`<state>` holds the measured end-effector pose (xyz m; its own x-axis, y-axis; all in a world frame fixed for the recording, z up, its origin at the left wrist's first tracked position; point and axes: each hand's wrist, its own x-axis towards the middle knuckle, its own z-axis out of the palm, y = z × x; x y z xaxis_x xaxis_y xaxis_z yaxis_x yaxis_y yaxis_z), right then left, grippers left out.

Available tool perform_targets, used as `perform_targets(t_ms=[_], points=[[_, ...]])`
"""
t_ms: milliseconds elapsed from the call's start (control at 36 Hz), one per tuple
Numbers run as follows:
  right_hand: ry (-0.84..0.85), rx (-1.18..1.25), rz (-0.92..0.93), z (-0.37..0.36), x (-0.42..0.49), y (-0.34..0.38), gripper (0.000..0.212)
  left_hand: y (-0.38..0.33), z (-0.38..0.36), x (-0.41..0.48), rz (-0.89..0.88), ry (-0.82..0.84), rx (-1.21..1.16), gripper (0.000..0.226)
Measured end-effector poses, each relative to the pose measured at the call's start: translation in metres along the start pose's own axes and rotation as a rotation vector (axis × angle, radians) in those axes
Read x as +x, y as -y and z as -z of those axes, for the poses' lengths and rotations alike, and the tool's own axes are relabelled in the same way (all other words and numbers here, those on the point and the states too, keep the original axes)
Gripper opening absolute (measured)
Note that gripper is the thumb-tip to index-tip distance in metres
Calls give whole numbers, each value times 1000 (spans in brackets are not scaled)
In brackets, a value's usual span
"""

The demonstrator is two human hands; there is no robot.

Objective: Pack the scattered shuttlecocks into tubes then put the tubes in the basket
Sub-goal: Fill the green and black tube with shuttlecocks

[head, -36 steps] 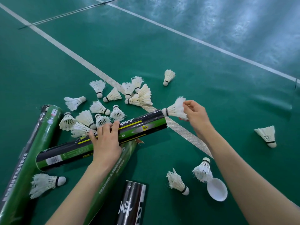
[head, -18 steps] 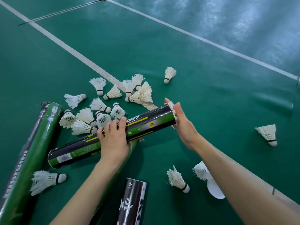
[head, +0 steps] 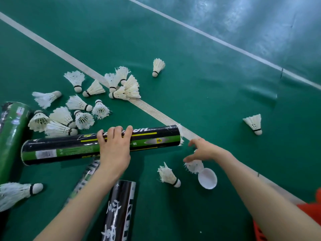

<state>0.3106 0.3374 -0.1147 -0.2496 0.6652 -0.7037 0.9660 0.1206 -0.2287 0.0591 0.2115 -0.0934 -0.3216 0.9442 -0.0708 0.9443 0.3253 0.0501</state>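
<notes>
My left hand (head: 113,148) grips a black and green tube (head: 156,139) that lies across the court floor. White feathers (head: 181,134) stick out of its right end. Just right of that end, my right hand (head: 204,151) hovers with spread fingers over a shuttlecock (head: 194,166), and its thumb touches the feathers. Another shuttlecock (head: 169,175) lies just left of that one. Several more (head: 78,115) are piled beyond the tube, and single ones lie at the far right (head: 253,123), at the back (head: 158,66) and at the lower left (head: 15,192).
A white lid (head: 207,179) lies beside the shuttlecock under my right hand. A green tube (head: 10,136) lies at the left, a black tube (head: 121,209) near my arms, and another tube (head: 85,178) under the held one. An orange basket edge (head: 312,216) shows at the lower right.
My right hand pushed a shuttlecock into the tube's right end, then let go and dropped towards the shuttlecock by the lid. The tube has swung level.
</notes>
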Motion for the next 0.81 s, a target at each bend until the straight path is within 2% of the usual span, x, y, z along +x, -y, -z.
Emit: perform_targets(t_ms=[83,167,278,389,472,556,722,806], points=[[32,-18,0,-3,-4,3,97,0,-2,0,10,-21,-18,76],[11,-34,-69,-5,-4,9,104,3,1,-1,30,-2,-15,77],[-49,43,-141,-13,-3,14,94,7,5,-2,45,5,-2,77],[-210,200,-42,-18,1,13,78,11,5,-5,49,12,-7,76],[-338,443,27,-11,2,20,62,13,5,-5,63,11,-25,76],[-378,870,123,4,-1,30,46,19,7,-2,86,2,-50,78],[-180,1554,395,30,-12,48,33,34,11,4,118,-82,-110,74],[-111,1631,507,36,-15,55,36,41,12,6,116,-141,-144,68]])
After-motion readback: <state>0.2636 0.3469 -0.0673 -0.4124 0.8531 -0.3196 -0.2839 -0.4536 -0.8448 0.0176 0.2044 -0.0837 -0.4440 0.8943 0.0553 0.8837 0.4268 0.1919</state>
